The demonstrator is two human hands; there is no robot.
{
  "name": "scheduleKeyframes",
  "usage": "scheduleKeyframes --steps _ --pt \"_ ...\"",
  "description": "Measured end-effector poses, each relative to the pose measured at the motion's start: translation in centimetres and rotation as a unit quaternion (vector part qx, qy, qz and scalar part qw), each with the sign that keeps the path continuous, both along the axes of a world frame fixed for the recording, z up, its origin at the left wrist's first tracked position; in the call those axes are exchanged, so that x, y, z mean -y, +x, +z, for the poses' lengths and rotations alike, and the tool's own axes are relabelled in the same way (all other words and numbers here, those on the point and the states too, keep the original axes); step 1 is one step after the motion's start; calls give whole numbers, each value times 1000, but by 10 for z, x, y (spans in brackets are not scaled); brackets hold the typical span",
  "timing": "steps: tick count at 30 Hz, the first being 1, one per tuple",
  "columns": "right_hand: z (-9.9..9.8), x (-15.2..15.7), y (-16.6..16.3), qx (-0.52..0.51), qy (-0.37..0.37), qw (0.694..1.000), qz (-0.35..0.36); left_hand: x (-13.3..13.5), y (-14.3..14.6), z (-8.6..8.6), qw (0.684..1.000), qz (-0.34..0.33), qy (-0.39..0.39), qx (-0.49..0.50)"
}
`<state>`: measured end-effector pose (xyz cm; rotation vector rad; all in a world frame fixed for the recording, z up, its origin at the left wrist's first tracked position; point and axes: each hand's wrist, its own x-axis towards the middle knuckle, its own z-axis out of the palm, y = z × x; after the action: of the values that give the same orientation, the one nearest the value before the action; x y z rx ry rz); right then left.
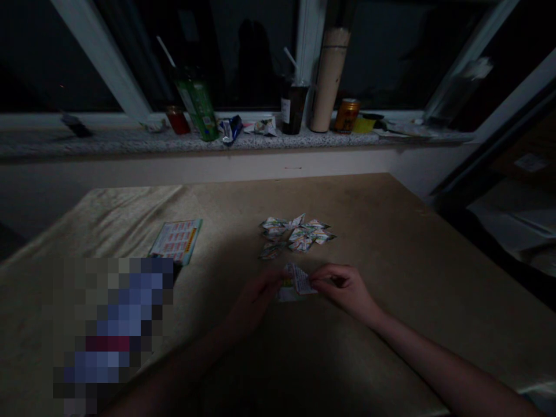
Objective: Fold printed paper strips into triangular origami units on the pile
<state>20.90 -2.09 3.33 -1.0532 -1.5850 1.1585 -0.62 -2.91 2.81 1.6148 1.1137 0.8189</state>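
Observation:
A printed sheet of paper (303, 280) with a slanted fold is between my two hands, just above the table or resting on it; I cannot tell which. My right hand (347, 285) pinches its right corner between thumb and fingertips. At the paper's left edge, my left hand (262, 291) lies in shadow with its fingers closed on the sheet. Part of the paper is hidden behind those fingers. Just beyond the sheet sits a loose cluster of several folded paper pieces (300, 236), pointed and printed in the same style.
A stack of printed paper or a booklet (177, 238) lies at the left on the cloth-covered table (391, 231). Beside it is a blurred-out blue object (125, 307). Along the windowsill (143, 142) stand a green bottle (200, 110), a tall flask (329, 81), a dark cup (293, 109) and an orange can (347, 116).

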Motion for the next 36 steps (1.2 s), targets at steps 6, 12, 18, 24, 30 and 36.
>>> scheduleKeyframes --steps 6,12,18,24,30,36 --pt "2 3 2 45 106 992 45 -4 -1 2 999 44 -30 -8" --pt "1 2 1 40 140 988 45 -5 -2 -1 996 54 -62 24" --pt "-1 2 1 17 127 991 36 -1 -1 1 999 27 -42 20" --pt "2 3 -4 21 64 997 -24 6 -6 1 1000 3 -9 24" --pt "2 4 -8 9 -12 997 -80 8 -3 4 999 -30 11 -5" --pt "-4 7 -14 -36 -71 993 -85 6 1 5 996 38 9 -80"
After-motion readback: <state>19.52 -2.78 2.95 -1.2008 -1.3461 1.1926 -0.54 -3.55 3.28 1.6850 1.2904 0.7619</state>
